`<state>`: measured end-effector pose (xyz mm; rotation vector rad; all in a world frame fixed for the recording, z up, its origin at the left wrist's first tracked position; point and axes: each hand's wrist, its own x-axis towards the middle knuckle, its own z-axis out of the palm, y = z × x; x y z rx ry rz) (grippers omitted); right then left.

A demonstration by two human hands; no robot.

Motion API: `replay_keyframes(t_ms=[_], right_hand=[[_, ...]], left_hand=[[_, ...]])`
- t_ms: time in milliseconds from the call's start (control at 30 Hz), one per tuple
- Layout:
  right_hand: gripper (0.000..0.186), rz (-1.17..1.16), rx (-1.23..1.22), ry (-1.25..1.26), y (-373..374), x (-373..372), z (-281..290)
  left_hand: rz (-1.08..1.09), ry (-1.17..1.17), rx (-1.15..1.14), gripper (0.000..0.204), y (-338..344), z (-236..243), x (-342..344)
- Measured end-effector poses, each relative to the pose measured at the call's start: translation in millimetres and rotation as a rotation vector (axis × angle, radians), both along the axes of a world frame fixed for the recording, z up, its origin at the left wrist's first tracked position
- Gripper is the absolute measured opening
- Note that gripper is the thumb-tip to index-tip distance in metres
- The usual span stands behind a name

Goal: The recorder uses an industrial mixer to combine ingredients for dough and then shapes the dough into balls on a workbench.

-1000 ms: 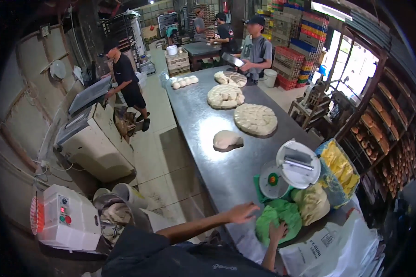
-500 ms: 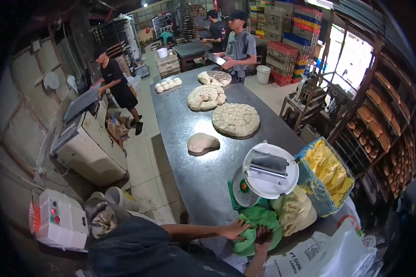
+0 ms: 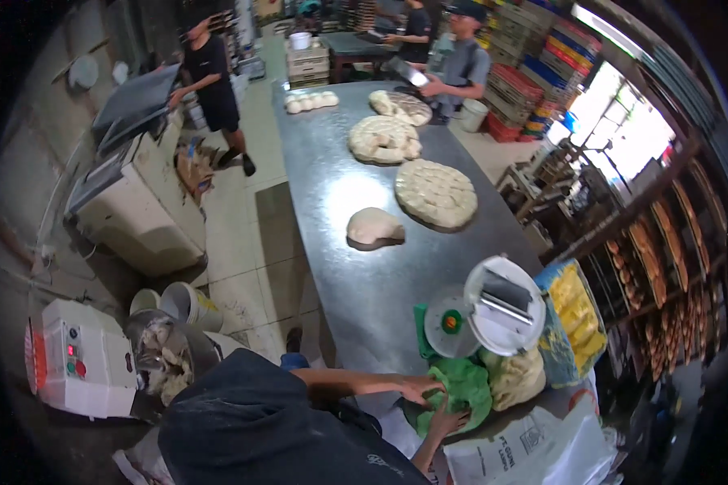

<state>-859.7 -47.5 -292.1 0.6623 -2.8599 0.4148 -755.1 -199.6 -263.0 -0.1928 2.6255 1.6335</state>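
Note:
A crumpled green plastic bag (image 3: 473,396) lies at the near end of the metal table, with both my hands on it. My left hand (image 3: 421,390) grips its left edge, the fingers bent. Just below, my right hand (image 3: 448,422) rests on the bag with its fingers spread. What the bag holds is hidden. A pale dough lump (image 3: 516,378) touches the bag on the right. Behind them stands a green scale (image 3: 445,330); beside its dial is a round white pan (image 3: 493,339) with a metal dough scraper (image 3: 505,297) on it.
On the table (image 3: 332,267) sit a smaller dough piece (image 3: 374,226), large dough slabs (image 3: 435,194) and dough balls (image 3: 311,101). A tub of yellow fat (image 3: 574,311) and white sacks (image 3: 534,444) are at right. A mixer (image 3: 89,356) stands at left. Co-workers stand farther off.
My view has shifted, so the table sits higher and farther right. My right hand has moved from the bag's middle toward its lower left, beside my left hand. The bag looks more bunched.

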Motion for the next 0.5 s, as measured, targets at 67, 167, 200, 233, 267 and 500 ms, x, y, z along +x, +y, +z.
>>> replay_keyframes(t_ms=[67,167,200,233,267,500], right_hand=[[0.083,0.014,0.126,0.071,-12.4,19.0,9.9],[0.080,-0.131,0.153,-0.012,-19.2,7.5,13.5],[0.079,-0.164,0.185,0.070,-19.0,3.9,9.9],[0.078,-0.201,0.216,0.156,-16.6,-1.8,4.5],[0.078,-0.179,0.215,0.163,-13.7,-7.3,2.8],[0.071,-0.270,0.439,0.075,-62.4,-10.1,-18.2]], left_hand=[[0.047,0.081,-0.005,0.066,-22.5,-6.8,21.8],[0.095,-0.046,0.224,0.054,-70.6,18.7,59.6],[0.112,-0.043,0.228,0.054,-94.7,23.4,85.2],[0.195,0.026,0.207,0.050,-114.9,23.2,105.7],[0.287,0.097,0.181,0.045,-129.4,18.6,127.5],[0.824,0.170,0.042,0.030,-218.9,-57.1,328.7]])
